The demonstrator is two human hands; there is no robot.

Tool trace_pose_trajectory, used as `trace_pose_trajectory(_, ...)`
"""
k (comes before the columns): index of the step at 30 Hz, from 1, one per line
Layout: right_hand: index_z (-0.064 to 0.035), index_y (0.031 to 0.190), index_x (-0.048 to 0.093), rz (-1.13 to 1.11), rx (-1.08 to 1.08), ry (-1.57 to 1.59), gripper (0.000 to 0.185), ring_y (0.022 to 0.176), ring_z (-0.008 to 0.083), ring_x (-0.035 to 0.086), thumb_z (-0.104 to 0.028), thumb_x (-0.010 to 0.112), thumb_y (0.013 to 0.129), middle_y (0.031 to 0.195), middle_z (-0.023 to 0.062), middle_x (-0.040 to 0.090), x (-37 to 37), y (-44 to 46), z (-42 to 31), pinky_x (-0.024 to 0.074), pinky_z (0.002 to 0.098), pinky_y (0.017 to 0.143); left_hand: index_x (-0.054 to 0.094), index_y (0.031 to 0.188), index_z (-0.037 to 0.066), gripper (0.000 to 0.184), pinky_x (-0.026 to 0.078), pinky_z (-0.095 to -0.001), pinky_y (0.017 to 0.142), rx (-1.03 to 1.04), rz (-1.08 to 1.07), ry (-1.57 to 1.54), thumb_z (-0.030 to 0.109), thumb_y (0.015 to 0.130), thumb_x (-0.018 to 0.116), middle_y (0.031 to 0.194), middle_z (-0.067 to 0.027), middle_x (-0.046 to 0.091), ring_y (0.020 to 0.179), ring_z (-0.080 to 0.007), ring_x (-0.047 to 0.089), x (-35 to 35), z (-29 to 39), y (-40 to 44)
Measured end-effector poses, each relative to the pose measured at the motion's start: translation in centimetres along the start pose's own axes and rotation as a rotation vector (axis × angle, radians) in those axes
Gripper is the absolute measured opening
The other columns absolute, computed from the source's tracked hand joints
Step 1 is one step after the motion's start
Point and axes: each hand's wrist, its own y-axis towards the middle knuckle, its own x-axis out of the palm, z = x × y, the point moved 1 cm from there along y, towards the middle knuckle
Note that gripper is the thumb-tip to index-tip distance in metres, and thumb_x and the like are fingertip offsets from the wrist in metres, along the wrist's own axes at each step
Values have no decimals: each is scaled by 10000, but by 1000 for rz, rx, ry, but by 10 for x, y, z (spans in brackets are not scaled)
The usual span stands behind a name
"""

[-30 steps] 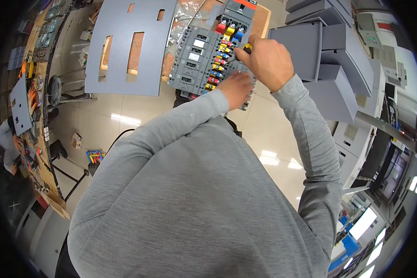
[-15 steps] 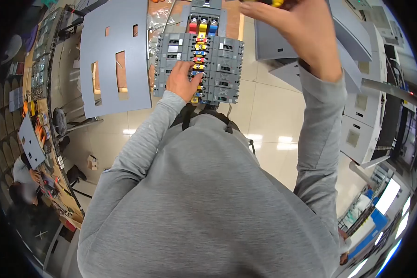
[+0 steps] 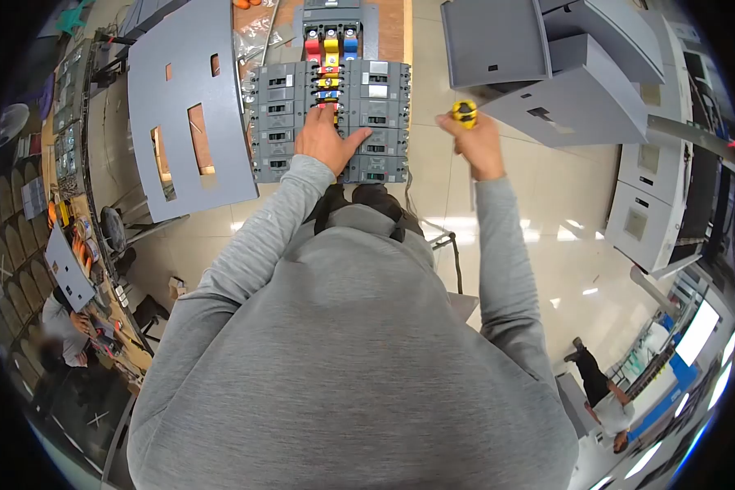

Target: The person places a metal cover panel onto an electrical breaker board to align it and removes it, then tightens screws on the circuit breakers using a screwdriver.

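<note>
Two columns of grey circuit breakers (image 3: 376,109) flank a central strip of red, yellow and blue busbar pieces (image 3: 328,82). A larger breaker (image 3: 332,15) with three coloured bars stands at the top. My left hand (image 3: 327,144) rests with spread fingers on the lower part of the strip, its thumb over the right column. To the right of the breakers, over the floor, my right hand (image 3: 478,145) is closed around a yellow and black screwdriver handle (image 3: 464,113). The tool's shaft is too blurred to make out.
A grey panel with cutouts (image 3: 189,175) lies left of the breakers. Grey metal enclosures (image 3: 498,49) stand at the upper right. A co-worker (image 3: 72,327) is at a bench (image 3: 122,343) on the left; another person (image 3: 608,400) is at the lower right.
My right hand has come down from the top right with the screwdriver. The breakers have shifted left in view, and my left hand's fingers are more spread on the strip.
</note>
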Motion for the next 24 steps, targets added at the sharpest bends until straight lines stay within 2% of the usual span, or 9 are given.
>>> trace_pose_trajectory(1, -25, 865, 705, -16, 87, -9, 210, 660, 77, 599, -198, 819, 828, 736, 10, 668, 8, 6, 18, 493, 261, 618, 588, 1274, -53, 805, 541, -430, 850, 11, 14, 7, 494, 737, 837, 1105, -202, 627, 994, -362, 649, 2, 1, 3)
trace_pose_trajectory(4, -40, 916, 749, 23, -33, 31, 220, 496, 69, 485, -225, 818, 820, 714, -5, 661, 37, 17, 49, 379, 240, 426, 569, 1297, -64, 842, 534, -437, 881, -14, -29, -21, 503, 734, 836, 1151, -213, 615, 1045, -372, 634, 7, 0, 10)
trace_pose_trajectory(5, -38, 927, 752, 0, -10, 59, 226, 499, 69, 487, -224, 819, 818, 732, 0, 675, 43, 20, 54, 380, 239, 427, 558, 1307, -61, 848, 530, -448, 900, -32, -58, -39, 501, 736, 834, 1187, -216, 606, 1079, -381, 625, 8, -1, 12)
trace_pose_trajectory(8, -38, 952, 759, -22, 29, 88, 243, 505, 71, 494, -226, 826, 813, 774, 12, 709, 56, 26, 56, 381, 238, 426, 582, 1289, -102, 887, 544, -412, 856, -1, -16, -67, 521, 716, 845, 1140, -237, 640, 982, -349, 668, 13, -6, 13)
trace_pose_trajectory(11, -36, 949, 759, -21, 60, 105, 230, 521, 63, 492, -206, 831, 811, 775, 10, 707, 55, 28, 53, 394, 240, 450, 608, 1251, -111, 873, 549, -414, 861, -28, -57, -46, 530, 708, 848, 1127, -253, 656, 973, -352, 681, 8, -4, 16)
trace_pose_trajectory(17, 25, 947, 748, -59, -57, 66, 210, 772, 119, 678, -138, 818, 834, 864, 65, 752, 54, 35, 66, 541, 267, 726, 640, 1192, -115, 842, 561, -414, 849, 18, -22, -2, 532, 699, 856, 1122, -280, 667, 944, -356, 695, 12, -9, 18)
trace_pose_trajectory(20, 29, 956, 746, -51, -62, 74, 221, 768, 115, 675, -146, 814, 841, 862, 70, 752, 56, 35, 68, 540, 267, 723, 645, 1176, -117, 828, 562, -419, 832, -14, -36, -57, 520, 694, 867, 1090, -266, 672, 913, -360, 695, 6, -3, 18)
trace_pose_trajectory(23, 29, 948, 744, -57, -52, 40, 226, 760, 108, 668, -156, 816, 842, 859, 69, 751, 54, 32, 58, 538, 263, 717, 653, 1154, -86, 803, 533, -444, 897, -68, -55, -116, 539, 694, 858, 1079, -262, 664, 1016, -399, 659, 9, -4, 17)
trace_pose_trajectory(24, 28, 947, 743, -53, -54, 24, 223, 757, 105, 664, -155, 817, 842, 858, 67, 750, 54, 32, 59, 537, 263, 715, 652, 1155, -96, 810, 541, -435, 864, -52, -37, -105, 533, 691, 863, 1060, -255, 667, 965, -383, 668, 10, -4, 16)
